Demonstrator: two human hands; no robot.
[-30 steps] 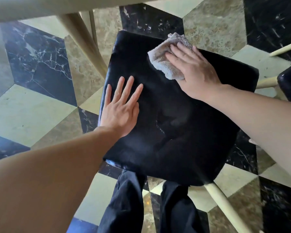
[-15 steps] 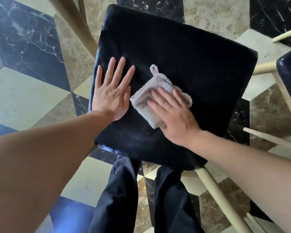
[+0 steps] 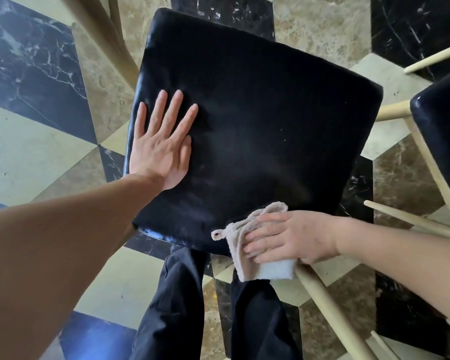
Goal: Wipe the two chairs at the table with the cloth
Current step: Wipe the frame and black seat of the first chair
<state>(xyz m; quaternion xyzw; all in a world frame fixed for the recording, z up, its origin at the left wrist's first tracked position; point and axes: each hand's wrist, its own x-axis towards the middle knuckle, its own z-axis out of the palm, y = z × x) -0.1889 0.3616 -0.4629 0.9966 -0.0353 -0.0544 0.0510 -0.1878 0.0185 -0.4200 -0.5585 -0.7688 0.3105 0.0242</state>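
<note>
A chair with a black cushioned seat (image 3: 257, 120) and pale wooden legs fills the middle of the view. My left hand (image 3: 161, 144) lies flat on the seat's left side, fingers straight and spread. My right hand (image 3: 289, 236) presses a pale beige cloth (image 3: 240, 237) against the seat's near right corner, fingers straight; part of the cloth hangs over the front edge. A second chair's black seat (image 3: 444, 126) shows at the right edge.
The floor is marble in black, brown and cream tiles (image 3: 37, 152). A pale wooden table leg (image 3: 107, 40) slants at the upper left. Wooden rungs and legs (image 3: 330, 310) of the chairs cross the lower right. My dark trousers (image 3: 187, 307) stand below the seat.
My right hand has dragged the cloth from the seat's far edge, across the middle, down to the near right corner. My left hand has stayed flat on the left side.
</note>
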